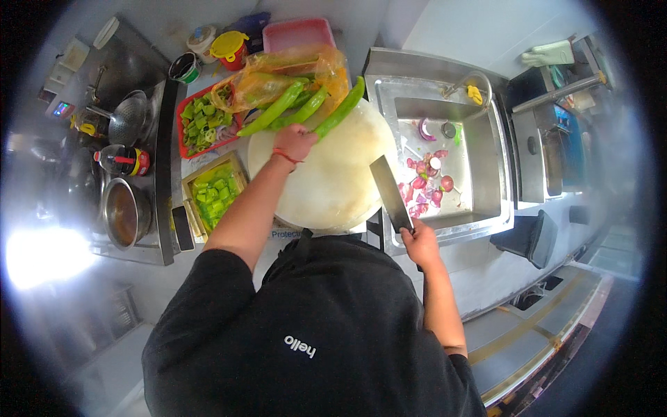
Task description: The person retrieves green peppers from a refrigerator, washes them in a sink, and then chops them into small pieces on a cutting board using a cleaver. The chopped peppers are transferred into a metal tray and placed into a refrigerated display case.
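My left hand is over the far half of a round, pale chopping board, closed around the near end of a long green pepper. Two more long peppers, one of them a bright green pepper, lie just beyond the knuckles at the mouth of an orange plastic bag. My right hand grips the handle of a cleaver. Its broad blade points away from me, above the gap between the board's right edge and the sink. The fingers of my left hand hide the pepper's gripped end.
Left of the board are a red basket of cut green peppers and a tray of green pieces, with a phone beside it. Onion scraps lie in the steel sink. A steel bowl and sauce bottle stand farther left.
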The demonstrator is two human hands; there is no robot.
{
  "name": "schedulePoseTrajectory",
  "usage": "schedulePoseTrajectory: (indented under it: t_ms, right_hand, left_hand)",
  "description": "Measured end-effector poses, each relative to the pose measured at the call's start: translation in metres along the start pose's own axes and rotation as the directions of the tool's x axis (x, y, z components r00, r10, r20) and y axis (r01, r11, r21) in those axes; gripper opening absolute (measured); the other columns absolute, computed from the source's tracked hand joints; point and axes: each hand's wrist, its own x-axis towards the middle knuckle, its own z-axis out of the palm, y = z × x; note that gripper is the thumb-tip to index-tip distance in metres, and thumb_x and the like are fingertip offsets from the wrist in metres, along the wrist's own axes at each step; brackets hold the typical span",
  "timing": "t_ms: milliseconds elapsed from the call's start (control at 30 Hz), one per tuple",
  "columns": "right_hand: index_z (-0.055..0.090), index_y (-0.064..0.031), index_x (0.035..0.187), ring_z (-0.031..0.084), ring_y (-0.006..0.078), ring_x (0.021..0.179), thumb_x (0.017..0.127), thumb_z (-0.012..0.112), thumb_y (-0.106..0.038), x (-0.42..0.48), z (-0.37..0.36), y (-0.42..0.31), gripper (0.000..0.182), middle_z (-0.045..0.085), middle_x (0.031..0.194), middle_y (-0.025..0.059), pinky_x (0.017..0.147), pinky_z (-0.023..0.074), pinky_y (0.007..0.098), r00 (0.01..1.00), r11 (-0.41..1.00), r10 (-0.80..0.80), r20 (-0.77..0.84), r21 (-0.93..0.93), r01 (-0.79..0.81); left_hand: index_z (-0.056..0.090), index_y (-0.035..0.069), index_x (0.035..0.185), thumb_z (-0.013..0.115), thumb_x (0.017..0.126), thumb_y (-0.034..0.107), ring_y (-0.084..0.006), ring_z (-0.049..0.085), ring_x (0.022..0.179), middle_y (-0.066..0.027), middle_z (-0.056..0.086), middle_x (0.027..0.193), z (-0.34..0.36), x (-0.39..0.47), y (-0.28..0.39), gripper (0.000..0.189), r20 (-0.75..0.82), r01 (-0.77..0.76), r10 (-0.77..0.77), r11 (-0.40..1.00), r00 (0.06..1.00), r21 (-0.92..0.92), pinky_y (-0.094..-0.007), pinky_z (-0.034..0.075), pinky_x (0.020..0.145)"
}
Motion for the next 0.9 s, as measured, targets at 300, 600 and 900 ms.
schedulePoseTrajectory:
  t_ms: [300,600,900]
  right_hand:
    - [0.064,-0.0038,0.099,0.052,0.0092,0.046,0.096,0.067,-0.013,-0.010,-0.009,0.010,0.010,0.054,0.058,-0.0011,0.044,0.0433,0.0290,0.957,0.954,0.238,0.168,0.142,-0.262]
    - [0.064,-0.0017,0.096,0.052,0.0097,0.047,0.096,0.066,-0.014,0.002,-0.004,-0.003,0.012,0.055,0.059,0.0000,0.046,0.0421,0.0300,0.964,0.971,0.183,0.190,0.115,-0.207]
    - [0.067,-0.0008,0.100,0.058,0.0197,0.052,0.093,0.068,-0.016,0.004,-0.001,0.002,0.016,0.063,0.064,0.0106,0.053,0.0470,0.0374,0.999,0.999,0.021,-0.023,0.044,-0.020]
  left_hand:
    - [0.072,0.008,0.100,0.075,0.078,0.024,-0.0292,0.070,0.079,-0.0124,0.074,0.095,-0.101,-0.044,-0.045,0.028,0.857,0.053,-0.314,0.946,0.409,0.321,-0.0393,0.055,0.068]
    - [0.073,0.003,0.095,0.061,0.083,0.023,-0.0273,0.073,0.084,-0.0158,0.074,0.097,-0.052,0.010,-0.133,0.026,0.865,-0.661,-0.298,0.559,0.404,0.501,-0.0440,0.057,0.067]
    - [0.068,0.004,0.110,0.067,0.080,0.026,-0.0391,0.063,0.106,-0.0189,0.065,0.112,0.026,-0.072,0.016,0.037,0.360,-0.509,0.384,0.775,0.850,0.375,-0.0482,0.052,0.095]
